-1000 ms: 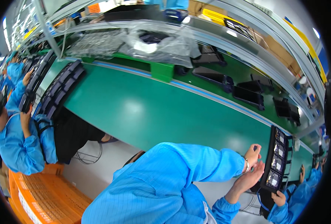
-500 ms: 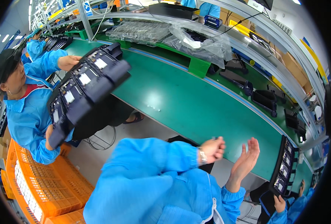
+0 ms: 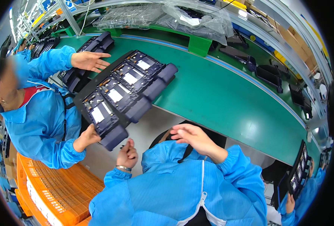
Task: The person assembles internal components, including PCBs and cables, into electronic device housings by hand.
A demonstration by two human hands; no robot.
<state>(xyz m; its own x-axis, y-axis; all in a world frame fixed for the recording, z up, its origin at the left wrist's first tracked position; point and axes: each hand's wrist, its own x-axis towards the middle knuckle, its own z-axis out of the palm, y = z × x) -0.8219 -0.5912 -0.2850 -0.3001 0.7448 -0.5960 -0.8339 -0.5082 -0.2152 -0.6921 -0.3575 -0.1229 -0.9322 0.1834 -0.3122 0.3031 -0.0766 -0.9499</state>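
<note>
A long dark tray (image 3: 138,90) holds several dark housings, each with a white rectangular patch inside. It hangs tilted in front of me at the left, over the bench edge. A co-worker's hand (image 3: 87,138) grips its near left corner, while that person's other hand (image 3: 89,61) is spread beside its far edge. My left hand (image 3: 127,155) is closed just off the tray's near corner, with a small dark thing at its fingers that I cannot make out. My right hand (image 3: 192,138) is open and holds nothing, farther right of the tray.
The green bench (image 3: 227,101) curves from left to right. A second dark tray (image 3: 99,43) lies behind the first. Orange crates (image 3: 61,188) stand at the lower left. Plastic-wrapped parts (image 3: 197,19) sit on a green stand. Another person holds a similar tray (image 3: 299,169) at far right.
The co-worker's tray has come right, toward me, and one of that person's hands is now spread beside it. Both my hands have moved left toward the tray. The view has shifted.
</note>
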